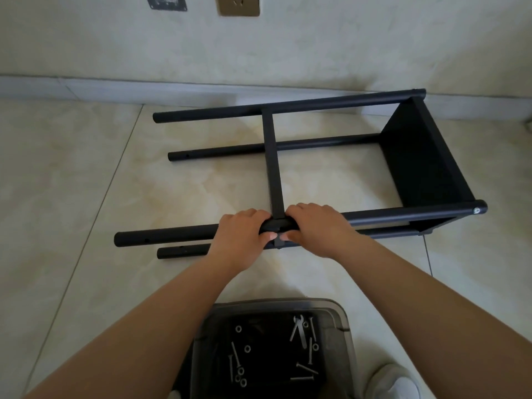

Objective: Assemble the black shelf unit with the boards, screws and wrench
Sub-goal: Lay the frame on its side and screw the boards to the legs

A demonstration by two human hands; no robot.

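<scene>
The black shelf unit (316, 145) lies on its side on the tiled floor, its round poles running left to right. One black board (423, 165) is fixed at the right end. A second board (273, 162) stands edge-on between the poles at the middle. My left hand (244, 237) and my right hand (313, 228) both grip the near upper pole (161, 237) where this middle board meets it, thumbs underneath. Below my arms a grey bin (342, 326) holds several screws (234, 354), washers and a small wrench (298, 329).
A white wall with a skirting board (115, 87) runs behind the shelf. Two wall plates (238, 4) sit at the top. A white shoe (394, 381) shows at the bottom right, beside the bin.
</scene>
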